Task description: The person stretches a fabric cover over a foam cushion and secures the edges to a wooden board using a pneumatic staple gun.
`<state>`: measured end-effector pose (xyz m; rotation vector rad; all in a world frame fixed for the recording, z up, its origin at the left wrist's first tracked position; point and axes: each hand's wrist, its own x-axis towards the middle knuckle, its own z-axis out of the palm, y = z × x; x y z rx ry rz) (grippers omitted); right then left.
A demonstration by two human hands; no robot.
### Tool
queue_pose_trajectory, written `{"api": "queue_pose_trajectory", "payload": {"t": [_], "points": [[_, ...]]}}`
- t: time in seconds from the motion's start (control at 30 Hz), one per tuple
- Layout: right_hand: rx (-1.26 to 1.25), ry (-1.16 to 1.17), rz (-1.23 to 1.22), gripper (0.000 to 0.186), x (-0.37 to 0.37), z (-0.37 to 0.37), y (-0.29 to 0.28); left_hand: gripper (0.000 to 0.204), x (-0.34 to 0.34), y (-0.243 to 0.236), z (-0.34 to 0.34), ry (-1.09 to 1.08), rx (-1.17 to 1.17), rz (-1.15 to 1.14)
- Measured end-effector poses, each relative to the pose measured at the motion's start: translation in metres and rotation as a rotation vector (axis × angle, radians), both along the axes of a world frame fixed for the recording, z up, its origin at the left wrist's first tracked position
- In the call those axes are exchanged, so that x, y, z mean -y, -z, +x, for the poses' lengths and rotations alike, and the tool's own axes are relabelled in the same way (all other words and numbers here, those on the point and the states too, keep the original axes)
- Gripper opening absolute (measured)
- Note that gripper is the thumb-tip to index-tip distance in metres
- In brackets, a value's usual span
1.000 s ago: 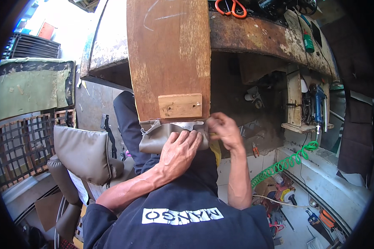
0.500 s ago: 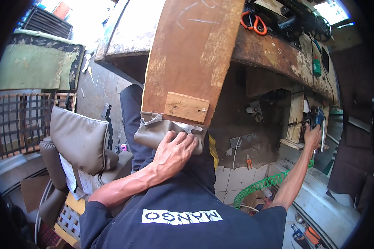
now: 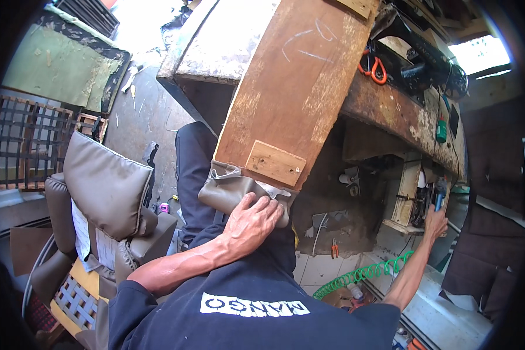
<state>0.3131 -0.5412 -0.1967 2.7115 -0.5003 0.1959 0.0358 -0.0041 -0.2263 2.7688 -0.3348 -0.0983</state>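
A long wooden board (image 3: 291,87) slants away from my lap, with a small wooden block (image 3: 276,161) fixed near its close end. Grey-brown leatherette (image 3: 226,191) wraps that end, its loose edge gathered in folds. My left hand (image 3: 252,219) lies over the leatherette, fingers curled and pressing on it. Far to the right, my right hand (image 3: 434,223) reaches to a wooden tool rack (image 3: 407,195) under the bench. Its fingers close on a slim blue tool (image 3: 440,195), whose kind I cannot make out.
The worn workbench (image 3: 385,114) carries a black sewing machine (image 3: 417,70) and orange-handled scissors (image 3: 379,70). A green coiled hose (image 3: 356,277) passes below my right arm. Orange-handled pliers (image 3: 335,248) lie on the floor. A padded grey-brown seat (image 3: 108,186) stands at left.
The view has tilted and shifted. My right hand has drawn slightly toward me at the rack, and more of the blue tool shows. My left hand stays on the leatherette.
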Motion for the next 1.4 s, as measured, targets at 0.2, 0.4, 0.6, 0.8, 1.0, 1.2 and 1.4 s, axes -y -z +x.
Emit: {"api": "queue_pose_trajectory", "payload": {"t": [0.2, 0.4, 0.6, 0.8, 1.0, 1.2, 1.4], "points": [[0.609, -0.280, 0.503, 0.030, -0.128, -0.092, -0.039, 0.063, -0.001, 0.001, -0.001, 0.005, -0.024, -0.014], [-0.187, -0.283, 1.497, 0.009, -0.224, -0.179, -0.015, 0.069, -0.002, 0.004, 0.000, 0.009, -0.010, -0.014], [-0.565, -0.919, 1.259, 0.048, -0.291, -0.176, -0.005, 0.072, -0.001, 0.002, 0.001, 0.016, -0.030, -0.030], [-0.712, -1.082, 1.001, 0.046, -0.310, -0.162, -0.007, 0.068, -0.003, 0.008, -0.002, 0.005, -0.015, -0.062], [-0.790, -1.047, 0.794, 0.038, -0.321, -0.164, -0.016, 0.067, -0.009, 0.014, 0.002, 0.048, 0.007, -0.057], [-0.511, -0.947, 1.057, 0.037, -0.270, -0.156, -0.015, 0.065, -0.020, 0.000, 0.004, 0.104, -0.025, -0.149], [0.110, -0.435, 0.491, 0.054, -0.163, -0.066, -0.017, 0.033, -0.058, -0.028, 0.018, 0.041, 0.050, -0.611]]}}
